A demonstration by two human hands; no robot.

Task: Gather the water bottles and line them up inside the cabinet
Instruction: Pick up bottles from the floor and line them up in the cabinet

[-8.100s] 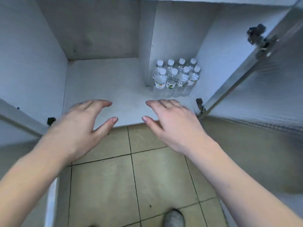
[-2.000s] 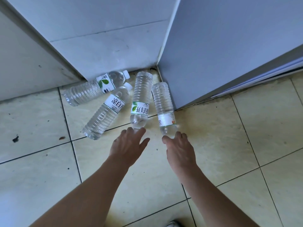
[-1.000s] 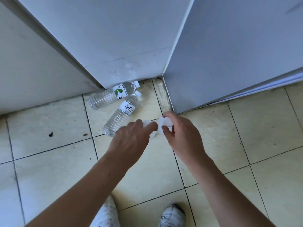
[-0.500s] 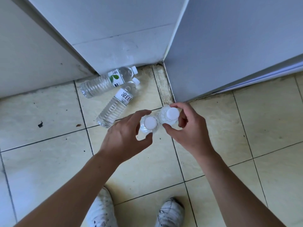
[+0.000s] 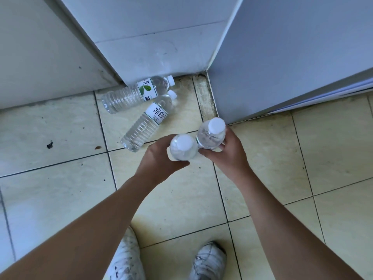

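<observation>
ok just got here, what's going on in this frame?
A person is collecting water bottles off the tiled floor. The left hand grips one upright bottle, the right hand grips another, caps facing up. Two more bottles lie on their sides near the wall corner, not yet picked up.

Left hand gripping upright bottle; right hand gripping second bottle, touching. Two more bottles lying on tiled floor by wall corner.
</observation>
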